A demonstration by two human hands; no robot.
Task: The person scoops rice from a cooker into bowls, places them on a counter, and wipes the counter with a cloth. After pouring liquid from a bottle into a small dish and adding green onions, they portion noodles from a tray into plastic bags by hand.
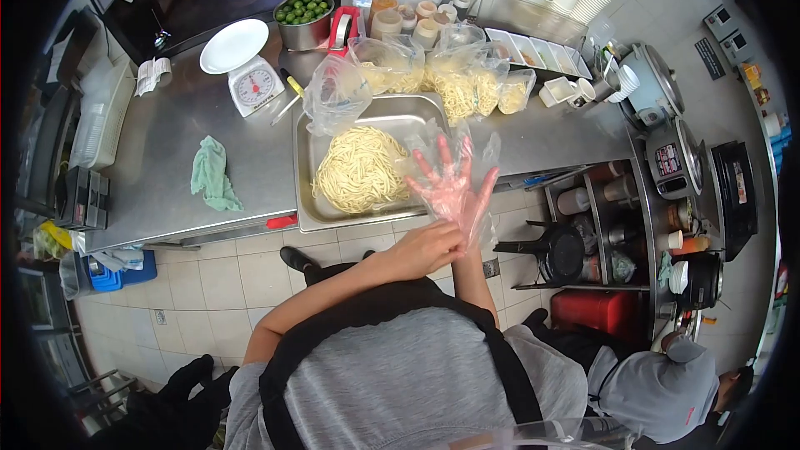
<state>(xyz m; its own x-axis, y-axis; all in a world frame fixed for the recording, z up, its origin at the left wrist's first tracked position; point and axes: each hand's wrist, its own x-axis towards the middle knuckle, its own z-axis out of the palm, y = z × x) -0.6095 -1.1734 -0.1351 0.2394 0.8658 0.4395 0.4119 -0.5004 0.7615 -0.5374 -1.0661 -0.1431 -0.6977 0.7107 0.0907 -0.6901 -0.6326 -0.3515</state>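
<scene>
My right hand wears a clear, loose plastic glove and is raised with its fingers spread, holding nothing. At its wrist my left hand, bare, pinches the glove's cuff. Just left of the gloved hand, a mound of pale noodles lies in a steel tray on the counter. A crumpled clear plastic bag rests at the tray's back left corner. Behind the tray stand several bags of noodles.
On the left of the steel counter are a green cloth and a dial scale. A pot of green limes and several sauce bottles stand behind. Another person is at the lower right, near shelves.
</scene>
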